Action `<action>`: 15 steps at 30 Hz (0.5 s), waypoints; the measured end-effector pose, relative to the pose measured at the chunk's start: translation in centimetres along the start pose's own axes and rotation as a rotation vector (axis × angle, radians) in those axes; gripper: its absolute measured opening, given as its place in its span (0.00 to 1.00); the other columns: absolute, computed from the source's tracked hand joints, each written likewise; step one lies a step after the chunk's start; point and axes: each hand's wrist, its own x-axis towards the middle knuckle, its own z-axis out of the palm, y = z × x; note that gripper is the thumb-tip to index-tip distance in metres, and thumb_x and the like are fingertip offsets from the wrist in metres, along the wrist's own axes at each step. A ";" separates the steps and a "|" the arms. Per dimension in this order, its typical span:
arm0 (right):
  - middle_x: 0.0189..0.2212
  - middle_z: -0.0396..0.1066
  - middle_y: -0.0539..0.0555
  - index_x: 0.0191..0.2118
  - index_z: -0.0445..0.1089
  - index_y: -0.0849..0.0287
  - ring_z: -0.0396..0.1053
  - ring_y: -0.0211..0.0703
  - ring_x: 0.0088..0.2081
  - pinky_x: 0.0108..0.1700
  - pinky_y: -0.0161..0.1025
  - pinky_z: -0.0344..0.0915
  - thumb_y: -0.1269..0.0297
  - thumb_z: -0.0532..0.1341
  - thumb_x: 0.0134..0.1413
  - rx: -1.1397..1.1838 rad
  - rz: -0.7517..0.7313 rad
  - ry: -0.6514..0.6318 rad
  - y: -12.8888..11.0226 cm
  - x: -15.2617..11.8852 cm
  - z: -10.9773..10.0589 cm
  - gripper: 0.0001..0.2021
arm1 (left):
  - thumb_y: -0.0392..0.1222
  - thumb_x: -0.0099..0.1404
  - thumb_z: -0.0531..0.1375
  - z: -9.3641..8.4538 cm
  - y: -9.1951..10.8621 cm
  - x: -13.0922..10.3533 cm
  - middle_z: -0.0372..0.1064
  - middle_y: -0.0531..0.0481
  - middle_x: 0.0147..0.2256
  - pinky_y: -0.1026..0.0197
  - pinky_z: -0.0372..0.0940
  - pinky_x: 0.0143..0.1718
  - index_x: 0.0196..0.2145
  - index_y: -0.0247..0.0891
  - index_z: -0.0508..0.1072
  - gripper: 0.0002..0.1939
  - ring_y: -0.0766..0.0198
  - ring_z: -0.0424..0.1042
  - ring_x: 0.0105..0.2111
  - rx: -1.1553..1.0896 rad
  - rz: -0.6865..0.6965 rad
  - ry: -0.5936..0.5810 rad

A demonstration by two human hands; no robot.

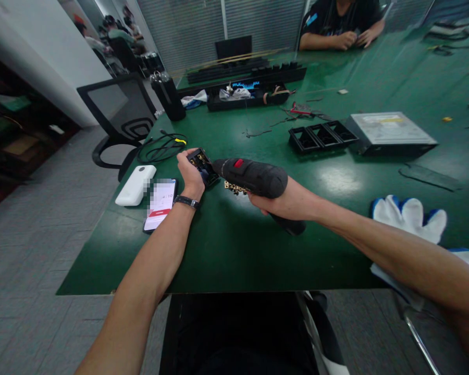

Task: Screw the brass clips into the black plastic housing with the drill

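My right hand [275, 200] is wrapped round the handle of a black cordless drill [254, 177] with a red mark on its side. The drill points left, its nose beside a small black frame-like part [203, 165] with brass-coloured bits inside. Fingers of my left hand [189, 174] grip that part at its left edge and tilt it up off the table. Whether the drill's bit touches the part is hidden. Below the drill lies a small pile of brass-coloured pieces [234, 187], partly covered by the drill and my right hand.
On the green table [226, 250] lie a phone [160, 205], a white box-like device [136, 186], a coiled black cable [162, 147], a black three-compartment tray [322, 136], a metal-cased unit [391, 133] and white-blue gloves [408, 219]. A black bottle [167, 96] stands behind. Across the table sits a person [340, 26].
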 end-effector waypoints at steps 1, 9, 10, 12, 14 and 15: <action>0.23 0.69 0.44 0.65 0.69 0.62 0.64 0.39 0.25 0.29 0.37 0.64 0.74 0.62 0.54 -0.003 -0.019 0.006 0.0 0.0 0.0 0.31 | 0.59 0.66 0.53 0.0 0.0 0.0 0.74 0.49 0.31 0.61 0.68 0.30 0.35 0.41 0.72 0.19 0.62 0.74 0.28 0.002 -0.004 0.001; 0.25 0.71 0.45 0.60 0.71 0.60 0.64 0.38 0.22 0.25 0.36 0.63 0.74 0.63 0.53 0.014 0.018 0.003 0.1 0.0 0.1 0.27 | 0.61 0.67 0.52 -0.1 -0.1 0.2 0.74 0.48 0.31 0.59 0.68 0.31 0.35 0.42 0.71 0.21 0.61 0.74 0.27 0.017 0.012 -0.015; 0.25 0.71 0.45 0.61 0.71 0.60 0.65 0.39 0.23 0.26 0.37 0.64 0.74 0.63 0.53 0.011 0.003 0.010 0.1 0.0 0.1 0.27 | 0.61 0.67 0.52 -0.1 -0.1 0.2 0.74 0.48 0.32 0.59 0.68 0.31 0.35 0.42 0.71 0.21 0.61 0.74 0.28 0.017 0.013 -0.012; 0.23 0.70 0.45 0.63 0.70 0.62 0.66 0.41 0.26 0.29 0.38 0.65 0.75 0.63 0.53 0.000 -0.035 0.017 0.2 0.0 0.1 0.30 | 0.60 0.67 0.52 -0.1 -0.2 0.2 0.74 0.48 0.32 0.59 0.68 0.30 0.35 0.41 0.72 0.20 0.61 0.74 0.28 0.012 0.010 -0.009; 0.23 0.69 0.45 0.65 0.69 0.64 0.66 0.40 0.25 0.30 0.38 0.66 0.75 0.62 0.53 0.003 -0.025 0.012 0.2 0.0 0.0 0.31 | 0.59 0.67 0.52 -0.1 -0.2 0.2 0.74 0.48 0.32 0.60 0.68 0.30 0.35 0.41 0.72 0.20 0.61 0.74 0.28 0.004 0.008 -0.008; 0.23 0.69 0.45 0.65 0.69 0.64 0.65 0.39 0.24 0.29 0.38 0.65 0.74 0.62 0.54 0.008 -0.005 0.007 0.2 0.0 0.0 0.31 | 0.59 0.67 0.53 -0.1 -0.1 0.1 0.74 0.48 0.32 0.60 0.68 0.30 0.35 0.41 0.72 0.20 0.61 0.74 0.28 0.002 0.008 -0.008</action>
